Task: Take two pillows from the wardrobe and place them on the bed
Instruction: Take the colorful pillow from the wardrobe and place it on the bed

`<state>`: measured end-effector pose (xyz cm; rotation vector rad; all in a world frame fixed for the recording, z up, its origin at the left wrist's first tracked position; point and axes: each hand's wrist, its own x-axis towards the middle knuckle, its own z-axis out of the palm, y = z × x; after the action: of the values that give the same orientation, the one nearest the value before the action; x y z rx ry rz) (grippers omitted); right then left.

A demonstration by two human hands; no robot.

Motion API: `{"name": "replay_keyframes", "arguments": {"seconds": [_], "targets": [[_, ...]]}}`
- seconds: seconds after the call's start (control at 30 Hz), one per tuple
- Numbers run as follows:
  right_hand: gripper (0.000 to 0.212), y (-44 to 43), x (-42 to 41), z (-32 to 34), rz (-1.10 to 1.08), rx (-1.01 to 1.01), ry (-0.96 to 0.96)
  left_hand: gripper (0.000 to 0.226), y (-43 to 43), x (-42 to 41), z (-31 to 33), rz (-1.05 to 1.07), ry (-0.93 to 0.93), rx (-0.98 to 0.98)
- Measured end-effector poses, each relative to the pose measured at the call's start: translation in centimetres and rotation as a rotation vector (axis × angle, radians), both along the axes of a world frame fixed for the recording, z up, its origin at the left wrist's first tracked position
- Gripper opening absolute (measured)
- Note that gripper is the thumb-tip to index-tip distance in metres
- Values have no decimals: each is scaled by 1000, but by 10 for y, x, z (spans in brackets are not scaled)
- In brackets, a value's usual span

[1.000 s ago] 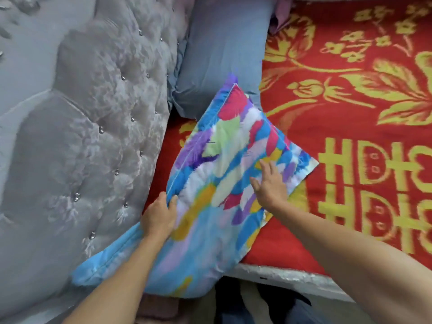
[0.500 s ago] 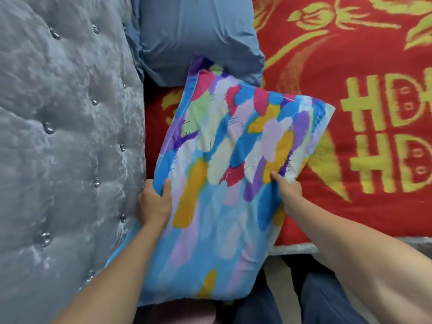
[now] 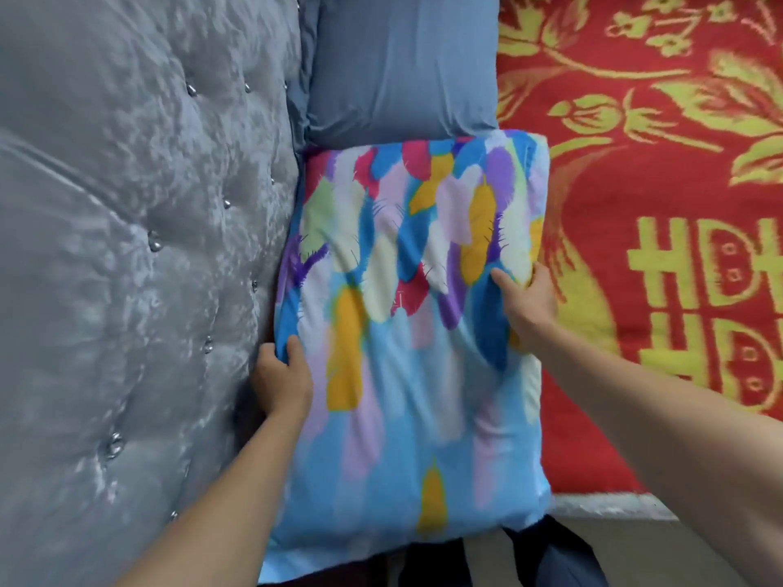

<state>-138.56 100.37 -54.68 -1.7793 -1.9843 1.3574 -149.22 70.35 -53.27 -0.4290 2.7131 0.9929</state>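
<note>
Squared flat now, feather pillow (image 3: 406,353) gripped by left hand (image 3: 281,381), right hand (image 3: 527,307).

Yellow "HD"-like characters woven on the red blanket (image 3: 661,290); nothing else legible.

left hand (image 3: 283,381) — fingers curled, gripping, thumb on top | right hand (image 3: 526,302) — gripping too, fingers wrapped | both arms reach forward

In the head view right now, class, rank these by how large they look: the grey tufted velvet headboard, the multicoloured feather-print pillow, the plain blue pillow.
1. Grey tufted velvet headboard, cropped by the frame.
2. Multicoloured feather-print pillow, nearer the camera, so possibly flattered.
3. Plain blue pillow, partly cut off and overlapped; true size unsure.
</note>
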Motion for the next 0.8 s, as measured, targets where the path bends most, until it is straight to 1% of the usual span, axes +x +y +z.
{"name": "replay_keyframes", "arguments": {"seconds": [0.03,0.1,0.17,0.23,0.3,0.37,0.43,0.5,0.57,0.63,0.67,0.8], "targets": [[62,4,-2,-12,78,-10,-45,30,2,-11,-12,-31,-11,-6],[78,6,4,-40,281,-36,-180,27,7,-29,-37,-102,-63,-9],[90,-3,18,-68,485,4,-391,31,8,-35,-63,-180,-102,-88],[89,-21,32,-90,590,93,-517,48,8,-23,-87,-326,-83,-233],[81,-36,41,-102,646,153,-559,61,6,2,-101,-497,-69,-353],[77,-42,47,-102,698,153,-600,68,-1,24,-104,-625,-139,-436],[79,-43,53,-93,777,130,-650,76,-11,32,-97,-722,-265,-493],[81,-42,61,-77,892,95,-707,78,-22,32,-80,-791,-397,-525],[78,-44,70,-56,1004,65,-741,69,-27,36,-56,-847,-488,-505],[71,-50,82,-29,1082,64,-706,48,-29,49,-26,-837,-515,-444],[66,-54,88,-15,1107,72,-675,43,-29,59,-10,-816,-516,-426],[56,-71,118,35,1238,147,-612,43,-34,115,40,-739,-532,-352]]}}
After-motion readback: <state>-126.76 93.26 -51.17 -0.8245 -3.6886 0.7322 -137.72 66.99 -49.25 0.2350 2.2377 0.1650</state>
